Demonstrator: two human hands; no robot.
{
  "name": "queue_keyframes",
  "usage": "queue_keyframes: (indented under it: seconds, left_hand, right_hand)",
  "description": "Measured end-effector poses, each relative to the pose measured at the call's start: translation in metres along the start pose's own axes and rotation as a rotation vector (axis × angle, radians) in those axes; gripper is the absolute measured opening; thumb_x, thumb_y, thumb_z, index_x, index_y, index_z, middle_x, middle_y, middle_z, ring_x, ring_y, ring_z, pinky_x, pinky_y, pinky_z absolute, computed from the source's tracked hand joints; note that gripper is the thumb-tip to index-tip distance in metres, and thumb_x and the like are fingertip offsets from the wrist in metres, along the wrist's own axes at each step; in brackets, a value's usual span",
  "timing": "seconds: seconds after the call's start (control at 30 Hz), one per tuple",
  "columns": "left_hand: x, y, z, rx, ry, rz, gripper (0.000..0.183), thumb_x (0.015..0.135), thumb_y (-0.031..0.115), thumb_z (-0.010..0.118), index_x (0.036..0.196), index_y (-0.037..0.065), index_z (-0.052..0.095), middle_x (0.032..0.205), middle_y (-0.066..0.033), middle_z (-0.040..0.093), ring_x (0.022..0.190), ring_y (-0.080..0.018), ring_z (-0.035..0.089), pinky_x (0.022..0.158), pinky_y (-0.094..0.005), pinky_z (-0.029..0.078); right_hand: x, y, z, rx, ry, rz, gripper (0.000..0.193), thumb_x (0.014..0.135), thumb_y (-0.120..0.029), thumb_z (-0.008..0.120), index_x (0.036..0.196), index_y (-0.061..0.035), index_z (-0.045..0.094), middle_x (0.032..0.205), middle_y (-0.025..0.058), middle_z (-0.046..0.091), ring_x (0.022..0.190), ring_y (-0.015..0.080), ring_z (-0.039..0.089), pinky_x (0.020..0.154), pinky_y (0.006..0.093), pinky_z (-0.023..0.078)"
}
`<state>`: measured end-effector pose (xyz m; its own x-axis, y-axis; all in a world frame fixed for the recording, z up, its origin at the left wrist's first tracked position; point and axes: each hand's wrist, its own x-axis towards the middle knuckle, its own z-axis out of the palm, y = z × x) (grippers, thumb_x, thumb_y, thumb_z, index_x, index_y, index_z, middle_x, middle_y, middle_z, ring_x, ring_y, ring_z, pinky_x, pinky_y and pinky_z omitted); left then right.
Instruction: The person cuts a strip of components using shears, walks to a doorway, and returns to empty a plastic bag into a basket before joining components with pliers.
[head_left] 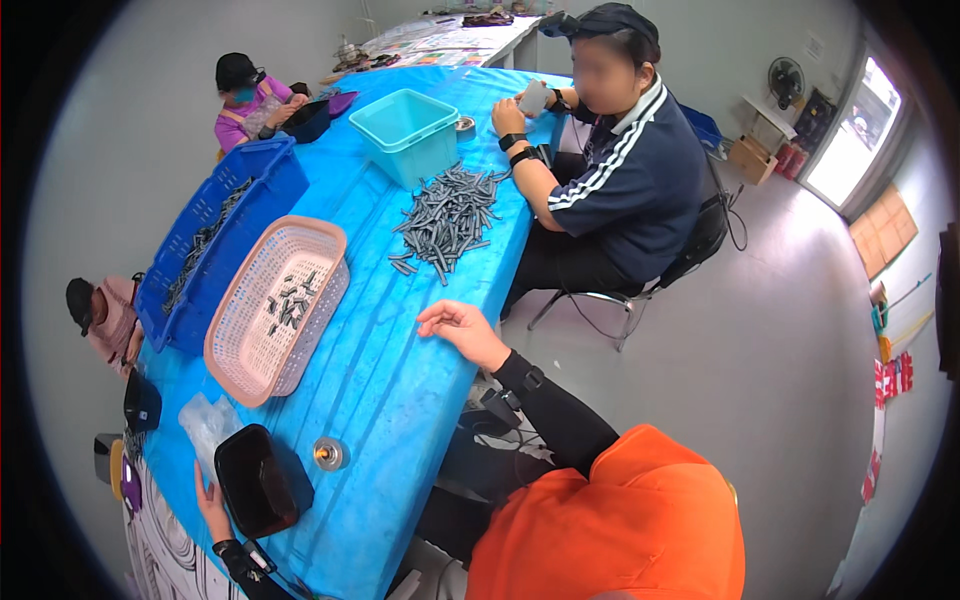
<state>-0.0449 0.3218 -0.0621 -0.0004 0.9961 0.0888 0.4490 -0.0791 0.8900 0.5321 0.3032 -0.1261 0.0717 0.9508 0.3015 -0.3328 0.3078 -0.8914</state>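
My left hand [212,508] is at the left side of a black plastic bin [262,480], its fingers stretched out along the wall. Whether it touches the bin, I cannot tell. My right hand [462,332] hovers over the right edge of the table, fingers loosely bent and apart, with nothing seen in them. Just beyond it lies a heap of short dark grey tube-like pieces [445,220]. A pink perforated basket [225,355] left of my right hand holds several similar small pieces. Between my hands stands a small round metal burner [329,454] with an orange glow.
A blue sheet [375,400] covers the table. Beyond the basket are a long blue crate [165,335] of grey pieces and a turquoise tub [405,130]. A clear plastic bag [208,425] touches the black bin's area. Co-workers sit around, one [630,180] at the far right.
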Motion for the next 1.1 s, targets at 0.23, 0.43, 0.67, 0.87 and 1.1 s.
queue_keyframes:
  seconds: [0.23,0.43,0.67,0.87,1.1]
  left_hand:
    - [-0.032,0.031,0.002,0.129,0.19,-0.162,0.05,0.089,0.013,0.047,0.136,0.015,0.03,0.136,-0.0124,0.033,0.119,-0.0229,0.039,0.093,-0.03,0.034]
    - [-0.104,0.011,-0.038,0.289,0.221,-0.08,0.052,0.087,0.02,0.051,0.134,0.011,0.032,0.128,-0.0152,0.042,0.113,-0.0224,0.043,0.091,-0.0347,0.037]
    - [-0.159,0.049,0.004,0.204,0.457,-0.163,0.051,0.085,0.019,0.056,0.13,0.006,0.037,0.124,-0.012,0.048,0.11,-0.0204,0.047,0.09,-0.031,0.039]
    - [-0.247,0.025,0.01,0.457,0.825,-0.353,0.04,0.077,0.019,0.065,0.108,-0.001,0.05,0.092,-0.0127,0.06,0.072,-0.0196,0.056,0.065,-0.03,0.046]
    - [-0.265,0.037,0.101,0.953,0.647,-0.522,0.067,0.067,0.042,0.072,0.109,-0.006,0.048,0.103,-0.0212,0.053,0.096,-0.0367,0.05,0.076,-0.043,0.044]
  right_hand:
    - [-0.002,-0.002,-0.006,0.059,0.024,-0.039,0.019,0.084,-0.002,0.046,0.099,0.0032,0.056,0.086,0.0076,0.061,0.084,0.0133,0.057,0.082,0.0283,0.044]
    - [-0.002,-0.004,0.0,0.291,0.018,-0.039,0.017,0.088,-0.011,0.047,0.096,-0.0001,0.058,0.08,0.0048,0.06,0.075,0.0143,0.058,0.079,0.0299,0.043]
    - [-0.004,0.012,-0.028,-0.617,-0.006,0.04,0.022,0.087,-0.018,0.049,0.068,-0.0063,0.051,0.065,0.0004,0.047,0.058,0.009,0.041,0.053,0.0241,0.033]
    - [0.009,0.036,-0.031,-0.145,-0.078,-0.036,0.014,0.081,0.006,0.04,0.072,0.0016,0.05,0.085,0.0106,0.052,0.057,0.0068,0.036,0.051,0.0174,0.028]
    - [0.007,0.034,-0.024,-0.143,-0.058,-0.039,0.012,0.083,0.005,0.042,0.075,0.0014,0.05,0.084,0.0104,0.052,0.057,0.0065,0.035,0.051,0.0175,0.028]
